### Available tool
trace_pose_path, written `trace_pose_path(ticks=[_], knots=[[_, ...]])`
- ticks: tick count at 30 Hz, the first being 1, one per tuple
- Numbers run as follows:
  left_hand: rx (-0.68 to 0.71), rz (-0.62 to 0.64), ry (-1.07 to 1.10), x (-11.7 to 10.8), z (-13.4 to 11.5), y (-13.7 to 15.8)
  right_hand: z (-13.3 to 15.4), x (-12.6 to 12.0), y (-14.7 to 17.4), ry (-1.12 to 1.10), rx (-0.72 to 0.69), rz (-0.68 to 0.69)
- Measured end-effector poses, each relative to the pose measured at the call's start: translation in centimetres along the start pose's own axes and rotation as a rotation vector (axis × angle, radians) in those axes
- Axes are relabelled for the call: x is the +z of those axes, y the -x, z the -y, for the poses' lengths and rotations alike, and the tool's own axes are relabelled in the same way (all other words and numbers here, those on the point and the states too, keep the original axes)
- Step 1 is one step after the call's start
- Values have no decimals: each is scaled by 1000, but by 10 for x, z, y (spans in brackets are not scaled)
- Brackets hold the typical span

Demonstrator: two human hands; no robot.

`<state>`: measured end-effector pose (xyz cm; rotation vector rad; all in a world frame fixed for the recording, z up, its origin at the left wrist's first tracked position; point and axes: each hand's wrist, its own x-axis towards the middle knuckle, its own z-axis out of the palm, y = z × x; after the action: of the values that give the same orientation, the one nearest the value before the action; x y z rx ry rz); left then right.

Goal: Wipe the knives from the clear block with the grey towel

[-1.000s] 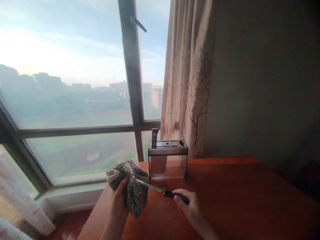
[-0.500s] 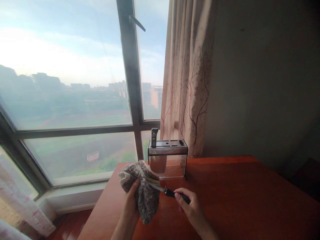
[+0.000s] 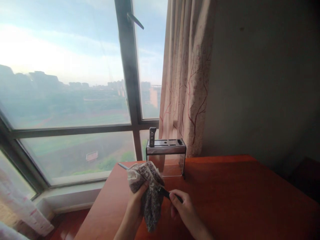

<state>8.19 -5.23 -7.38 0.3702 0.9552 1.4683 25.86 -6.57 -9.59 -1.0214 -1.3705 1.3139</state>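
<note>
Left hand [image 3: 136, 201] clasped a bunched, shaggy grey-brown and whitish cloth [image 3: 153, 198], while the right hand [image 3: 184, 202] gripped a slim, black-handled metal tool [image 3: 165, 192] by its handle. The tool's tip stuck out beyond the cloth's upper left side, seen against the far left corner of a glossy, reddish-brown surface [image 3: 230, 193]; the cloth hid the rest of the shaft. Near the far edge, left of its middle, stood a boxy, clear-walled rack with a silvery slotted top [image 3: 166, 150], partly covered in view by the cloth; an upright dark grey handle [image 3: 152, 137] rose from its left end. Room for moving stretched from the right hand to the right edge. The left forearm leaned up and rightward, thumb across the cloth's near face; the right forearm slanted up and leftward, thumb against the handle's near side.
</note>
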Motion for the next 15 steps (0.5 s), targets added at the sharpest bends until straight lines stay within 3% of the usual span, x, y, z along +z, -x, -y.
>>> trace_pose_path(ticks=[9, 15], knots=[[203, -72, 77, -23, -39, -15, 5, -10, -1, -32, -1, 115], [202, -76, 112, -24, -37, -20, 0, -10, 1, 200, -130, -35]])
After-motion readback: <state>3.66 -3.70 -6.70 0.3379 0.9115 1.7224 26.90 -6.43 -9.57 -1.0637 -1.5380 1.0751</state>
